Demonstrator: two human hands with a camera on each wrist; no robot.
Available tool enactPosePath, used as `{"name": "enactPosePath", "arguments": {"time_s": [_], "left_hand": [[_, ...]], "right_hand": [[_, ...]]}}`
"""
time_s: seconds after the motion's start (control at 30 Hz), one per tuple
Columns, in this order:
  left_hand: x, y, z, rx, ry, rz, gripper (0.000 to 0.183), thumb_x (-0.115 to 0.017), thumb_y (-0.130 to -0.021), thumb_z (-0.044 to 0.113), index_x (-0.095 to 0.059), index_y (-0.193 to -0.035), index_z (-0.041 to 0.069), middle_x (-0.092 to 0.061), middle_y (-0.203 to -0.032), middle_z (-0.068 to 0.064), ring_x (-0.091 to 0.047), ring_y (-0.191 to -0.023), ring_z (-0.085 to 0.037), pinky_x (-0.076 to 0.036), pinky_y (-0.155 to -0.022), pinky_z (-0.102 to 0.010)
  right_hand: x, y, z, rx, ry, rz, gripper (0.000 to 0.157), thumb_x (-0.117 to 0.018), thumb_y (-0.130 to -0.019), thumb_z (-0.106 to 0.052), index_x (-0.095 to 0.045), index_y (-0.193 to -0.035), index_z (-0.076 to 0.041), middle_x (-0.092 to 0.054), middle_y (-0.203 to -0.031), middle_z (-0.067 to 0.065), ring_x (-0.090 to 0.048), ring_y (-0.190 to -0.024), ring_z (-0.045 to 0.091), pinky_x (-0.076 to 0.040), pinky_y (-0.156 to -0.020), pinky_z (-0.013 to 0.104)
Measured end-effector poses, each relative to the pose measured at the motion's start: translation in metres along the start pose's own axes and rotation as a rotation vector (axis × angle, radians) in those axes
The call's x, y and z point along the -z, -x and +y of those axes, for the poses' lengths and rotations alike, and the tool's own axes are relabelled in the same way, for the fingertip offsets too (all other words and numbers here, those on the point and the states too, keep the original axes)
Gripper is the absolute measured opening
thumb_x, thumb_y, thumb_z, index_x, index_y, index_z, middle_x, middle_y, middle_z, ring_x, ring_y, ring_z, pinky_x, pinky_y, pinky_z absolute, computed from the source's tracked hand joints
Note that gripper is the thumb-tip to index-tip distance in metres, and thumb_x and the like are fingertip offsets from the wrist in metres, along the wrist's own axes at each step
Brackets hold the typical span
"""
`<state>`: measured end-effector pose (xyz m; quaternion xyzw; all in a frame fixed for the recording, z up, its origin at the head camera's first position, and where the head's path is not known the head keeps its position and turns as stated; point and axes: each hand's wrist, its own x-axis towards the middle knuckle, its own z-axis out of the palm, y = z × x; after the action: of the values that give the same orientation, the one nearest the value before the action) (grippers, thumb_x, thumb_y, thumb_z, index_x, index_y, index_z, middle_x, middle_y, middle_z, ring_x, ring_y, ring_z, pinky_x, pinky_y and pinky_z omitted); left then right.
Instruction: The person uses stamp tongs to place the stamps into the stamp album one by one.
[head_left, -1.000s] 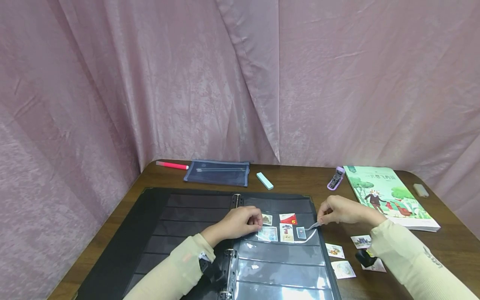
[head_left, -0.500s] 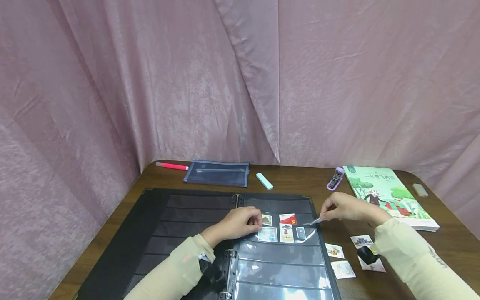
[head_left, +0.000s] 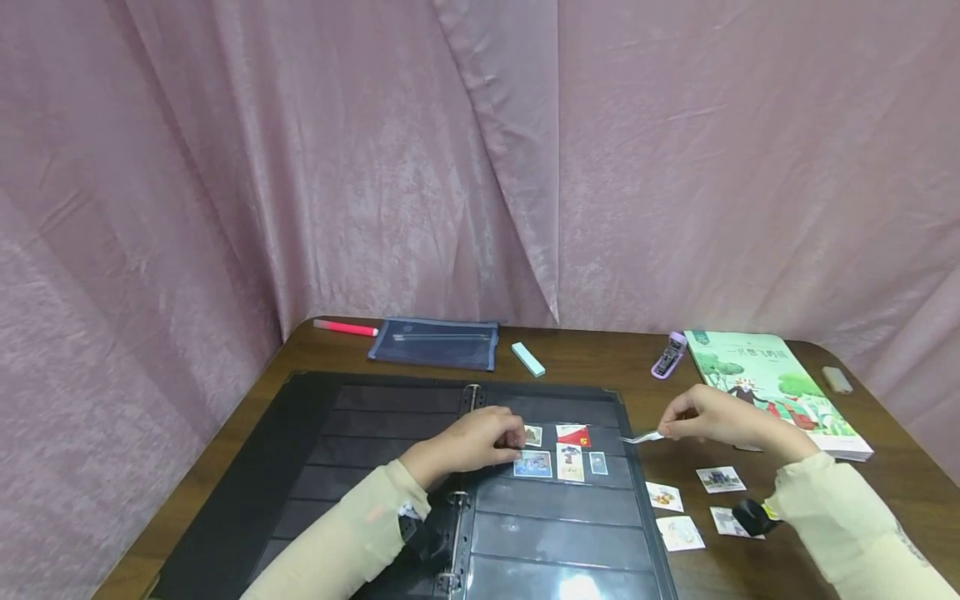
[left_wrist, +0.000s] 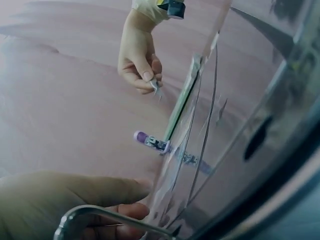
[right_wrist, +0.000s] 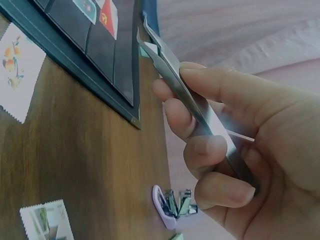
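Note:
A black ring-binder stamp album [head_left: 300, 417] lies spread on the table, several stamps in one row of its right page. My left hand [head_left: 472, 443] rests over the inner side of that page, thumb and fingertips pinching the edge of a clear pocket strip [left_wrist: 172, 170]. In my right hand [head_left: 712, 421] is a pair of metal tweezers [right_wrist: 192, 105], gripped between thumb and curled fingers. The tweezers' bent tips are slightly apart with nothing between them, at the album's right edge. A small blue stamp [head_left: 597, 463] is nearest to them in the row.
Several loose stamps [head_left: 680, 533] lie right of the album, below my right wrist. Behind are a red marker [head_left: 345, 328], a blue mesh pouch [head_left: 435, 354], a light blue stick [head_left: 528, 359], purple nail clippers [head_left: 669, 356], a green book [head_left: 772, 375] and a whitish eraser-like block [head_left: 837, 380].
My right hand has drawn right and slightly back with the tweezers, off the page. The clear strip's raised, shining edge by the small blue stamp has settled flat. The left hand stays nearly still.

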<state>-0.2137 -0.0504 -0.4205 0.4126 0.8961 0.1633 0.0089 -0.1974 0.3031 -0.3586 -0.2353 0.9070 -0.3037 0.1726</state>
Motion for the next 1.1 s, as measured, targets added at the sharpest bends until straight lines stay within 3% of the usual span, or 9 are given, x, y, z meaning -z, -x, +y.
{"name": "enactPosePath", "arguments": {"time_s": [0.33, 0.6, 0.73, 0.87, 1.1], "left_hand": [[0.021, 0.009, 0.019, -0.032, -0.028, -0.08, 0.016, -0.068, -0.078, 0.031, -0.061, -0.09, 0.022, -0.056, -0.086, 0.008, -0.05, -0.079, -0.003, -0.041, -0.072, -0.019], [0.028, 0.027, 0.036, 0.025, -0.078, -0.11, 0.026, -0.067, -0.078, 0.035, -0.06, -0.1, 0.024, -0.059, -0.093, 0.006, -0.052, -0.085, -0.005, -0.041, -0.083, -0.027], [0.026, 0.033, 0.044, 0.057, -0.098, -0.099, 0.029, -0.069, -0.076, 0.035, -0.061, -0.102, 0.024, -0.058, -0.091, 0.007, -0.051, -0.085, -0.005, -0.04, -0.084, -0.027], [0.018, 0.04, 0.049, 0.091, -0.114, -0.065, 0.03, -0.07, -0.075, 0.035, -0.061, -0.101, 0.024, -0.055, -0.09, 0.007, -0.048, -0.085, -0.006, -0.038, -0.08, -0.025], [0.007, 0.047, 0.052, 0.16, -0.146, -0.015, 0.033, -0.07, -0.073, 0.04, -0.061, -0.099, 0.021, -0.053, -0.094, 0.007, -0.045, -0.085, -0.008, -0.036, -0.08, -0.025]], "right_hand": [[0.002, 0.024, 0.002, 0.059, 0.011, 0.036, 0.018, -0.057, -0.087, -0.022, -0.066, -0.089, -0.006, -0.06, -0.074, -0.001, -0.044, -0.056, -0.002, -0.04, -0.048, 0.022], [-0.003, 0.042, 0.009, 0.073, 0.034, 0.066, 0.015, -0.054, -0.089, -0.02, -0.066, -0.09, -0.01, -0.064, -0.08, -0.003, -0.048, -0.068, -0.005, -0.042, -0.056, 0.02], [-0.007, 0.05, 0.013, 0.115, 0.058, 0.104, 0.012, -0.055, -0.088, -0.017, -0.066, -0.089, -0.013, -0.065, -0.081, -0.006, -0.049, -0.071, -0.007, -0.041, -0.058, 0.019], [-0.011, 0.057, 0.018, 0.135, 0.046, 0.136, 0.01, -0.056, -0.087, -0.014, -0.066, -0.088, -0.014, -0.06, -0.074, -0.012, -0.043, -0.061, -0.008, -0.038, -0.05, 0.019], [-0.015, 0.066, 0.027, 0.131, -0.014, 0.119, 0.01, -0.055, -0.087, -0.01, -0.065, -0.088, -0.008, -0.05, -0.066, -0.016, -0.038, -0.056, -0.008, -0.036, -0.044, 0.02]]}}
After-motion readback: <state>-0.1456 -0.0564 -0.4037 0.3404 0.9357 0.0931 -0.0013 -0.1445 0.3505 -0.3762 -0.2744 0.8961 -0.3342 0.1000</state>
